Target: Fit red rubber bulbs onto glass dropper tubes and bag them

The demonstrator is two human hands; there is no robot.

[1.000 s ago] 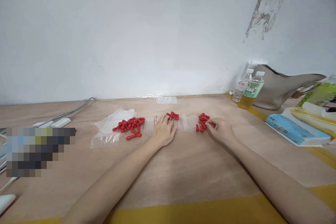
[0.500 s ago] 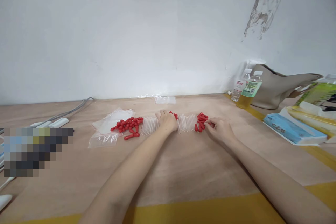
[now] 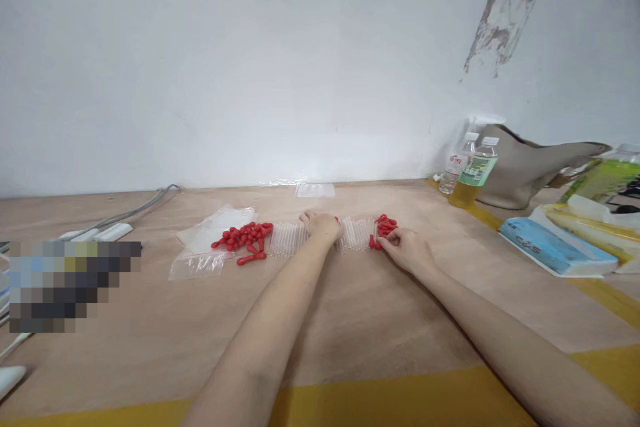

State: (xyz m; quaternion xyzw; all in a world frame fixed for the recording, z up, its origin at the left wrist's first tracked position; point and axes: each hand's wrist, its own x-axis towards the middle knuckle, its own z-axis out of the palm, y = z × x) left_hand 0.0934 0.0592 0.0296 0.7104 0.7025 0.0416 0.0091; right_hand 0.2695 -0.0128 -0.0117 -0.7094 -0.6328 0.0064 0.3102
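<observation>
Now | left hand (image 3: 321,224) between tubes (image 3: 286,240) | right hand (image 3: 409,250) edging red pieces (image 3: 386,229) | fingers: can't tell | roomy tabletop (image 3: 355,327)

Obscured items.
Behind left hand (image 3: 324,225): red piece (image 3: 337,219), mostly hidden. Far left of both hands: object (image 3: 70,287), pixelated.

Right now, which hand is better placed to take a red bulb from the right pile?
Probably the right hand, which is at that pile of red bulbs; the left hand is farther away, near the clear tubes.
</observation>
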